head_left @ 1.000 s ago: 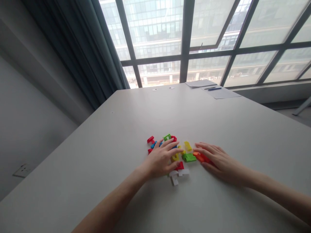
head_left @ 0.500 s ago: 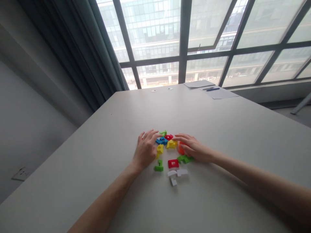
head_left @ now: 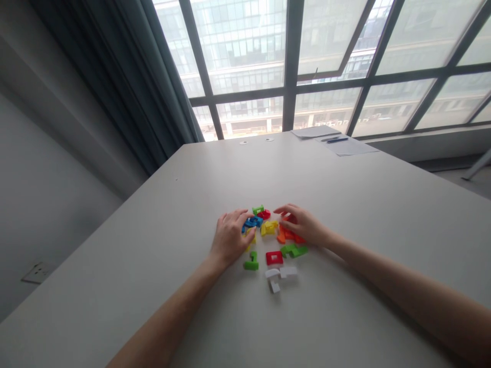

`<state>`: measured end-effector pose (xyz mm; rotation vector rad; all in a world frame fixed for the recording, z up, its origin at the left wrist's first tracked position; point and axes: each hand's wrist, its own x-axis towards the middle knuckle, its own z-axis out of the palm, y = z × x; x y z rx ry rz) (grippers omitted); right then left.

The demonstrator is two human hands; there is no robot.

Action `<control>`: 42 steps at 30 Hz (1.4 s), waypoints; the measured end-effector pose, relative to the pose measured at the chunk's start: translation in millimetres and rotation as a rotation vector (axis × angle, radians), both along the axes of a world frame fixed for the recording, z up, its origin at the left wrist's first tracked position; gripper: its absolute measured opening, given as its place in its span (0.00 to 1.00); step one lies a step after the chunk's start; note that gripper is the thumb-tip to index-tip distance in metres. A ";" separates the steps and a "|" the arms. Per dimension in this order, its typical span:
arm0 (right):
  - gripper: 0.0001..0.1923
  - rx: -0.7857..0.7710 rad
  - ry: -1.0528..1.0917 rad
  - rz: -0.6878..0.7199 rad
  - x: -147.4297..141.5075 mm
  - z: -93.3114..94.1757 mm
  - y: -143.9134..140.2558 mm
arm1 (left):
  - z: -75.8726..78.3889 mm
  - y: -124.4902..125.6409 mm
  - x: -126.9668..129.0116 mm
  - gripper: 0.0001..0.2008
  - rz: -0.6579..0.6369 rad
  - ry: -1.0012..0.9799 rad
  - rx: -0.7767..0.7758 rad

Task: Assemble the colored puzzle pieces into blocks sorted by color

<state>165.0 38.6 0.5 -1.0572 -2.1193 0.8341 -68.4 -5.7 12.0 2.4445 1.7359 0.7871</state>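
Note:
Small coloured plastic blocks with notches lie loosely grouped on the table. On their left side my left hand [head_left: 231, 235] is open, thumb and fingers apart, beside blue blocks [head_left: 253, 222] and partly over yellow ones [head_left: 251, 238]. My right hand [head_left: 301, 225] curves open over the orange blocks [head_left: 286, 235], hiding part of them. Between the hands are a yellow block [head_left: 269, 228], a red one [head_left: 264, 214] and a green one [head_left: 258, 209]. Closer to me lie a red square block [head_left: 274, 257], green blocks [head_left: 294, 250], another green block [head_left: 251, 262] and white blocks [head_left: 273, 279].
The white table [head_left: 215, 174] extends to the window. Paper sheets [head_left: 351, 147] with pens [head_left: 337, 140] lie at its far right. A dark curtain [head_left: 126, 76] hangs at the left, and a wall socket [head_left: 36, 273] is lower left.
My right hand has shifted slightly up and away, uncovering more orange blocks. The blue, yellow and far red blocks have moved a little left. My left thumb now lies over the left yellow blocks.

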 end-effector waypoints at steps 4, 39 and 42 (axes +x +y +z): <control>0.09 0.106 -0.046 0.007 -3.7 1.3 0.9 | 3.0 -5.3 8.5 0.10 -0.134 0.039 0.091; 0.17 -0.086 -0.146 0.119 40.9 8.6 30.8 | 16.7 -15.8 18.5 0.14 -0.505 0.173 0.045; 0.18 -0.093 -0.160 0.148 42.0 11.7 28.7 | 12.3 -9.3 10.2 0.12 -0.475 0.088 0.120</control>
